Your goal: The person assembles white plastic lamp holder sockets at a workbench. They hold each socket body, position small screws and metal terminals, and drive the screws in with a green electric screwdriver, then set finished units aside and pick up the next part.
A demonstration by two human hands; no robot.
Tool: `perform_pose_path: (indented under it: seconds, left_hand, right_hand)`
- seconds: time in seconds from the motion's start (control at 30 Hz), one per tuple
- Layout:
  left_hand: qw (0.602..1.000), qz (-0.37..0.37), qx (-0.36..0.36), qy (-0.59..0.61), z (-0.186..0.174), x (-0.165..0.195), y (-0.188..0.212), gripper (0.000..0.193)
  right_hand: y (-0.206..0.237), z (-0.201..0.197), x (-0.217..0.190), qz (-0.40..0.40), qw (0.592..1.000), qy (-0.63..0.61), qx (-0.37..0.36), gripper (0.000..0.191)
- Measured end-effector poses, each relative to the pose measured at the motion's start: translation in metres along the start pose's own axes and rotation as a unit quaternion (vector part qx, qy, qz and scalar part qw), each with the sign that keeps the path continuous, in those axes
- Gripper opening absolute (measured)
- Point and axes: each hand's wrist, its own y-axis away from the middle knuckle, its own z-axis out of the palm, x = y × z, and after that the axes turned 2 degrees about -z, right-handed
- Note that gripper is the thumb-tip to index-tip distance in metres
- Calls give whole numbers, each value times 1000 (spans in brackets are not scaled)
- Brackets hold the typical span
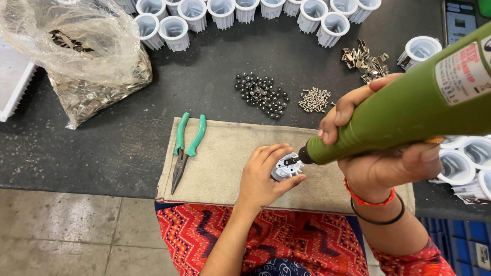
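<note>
My left hand (265, 174) grips a small white ribbed plastic holder (286, 168) on a beige cloth mat (220, 158). In my right hand (373, 153) is a green electric screwdriver (409, 112), tilted down to the left, its dark tip touching the top of the holder. The holder is partly hidden by my left fingers. Green-handled long-nose pliers (185, 148) lie on the mat's left part.
On the dark table sit a pile of black washers (262, 94), a pile of small silver screws (315, 99) and metal clips (364, 60). White holders line the far edge (225, 13) and the right side (463, 163). A plastic bag of metal parts (87, 66) lies at left.
</note>
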Motion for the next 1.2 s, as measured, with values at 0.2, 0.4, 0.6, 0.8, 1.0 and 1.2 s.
perform_pose_path:
  seconds: [0.2, 0.4, 0.6, 0.8, 1.0, 1.2]
  left_hand:
    - [1000, -14, -8, -2, 0, 0, 0, 59]
    - [1000, -9, 7, 4, 1, 0, 1, 60]
    - [1000, -6, -1, 2, 1, -3, 1, 59]
    - [1000, -7, -1, -2, 2, -3, 1, 59]
    - [1000, -11, -1, 5, 2, -2, 1, 59]
    - [1000, -19, -7, 1, 1, -2, 1, 58]
  right_hand:
    - [-3, 0, 4, 30, 999, -27, -8, 96]
    - [-5, -1, 1, 38, 999, -25, -18, 96]
    - [-7, -5, -11, 44, 998, -11, -31, 95]
    - [-1, 3, -15, 15, 1000, 12, -8, 101]
    - [-2, 11, -11, 19, 1000, 13, 2, 102]
    - [0, 8, -7, 15, 1000, 17, 0, 102]
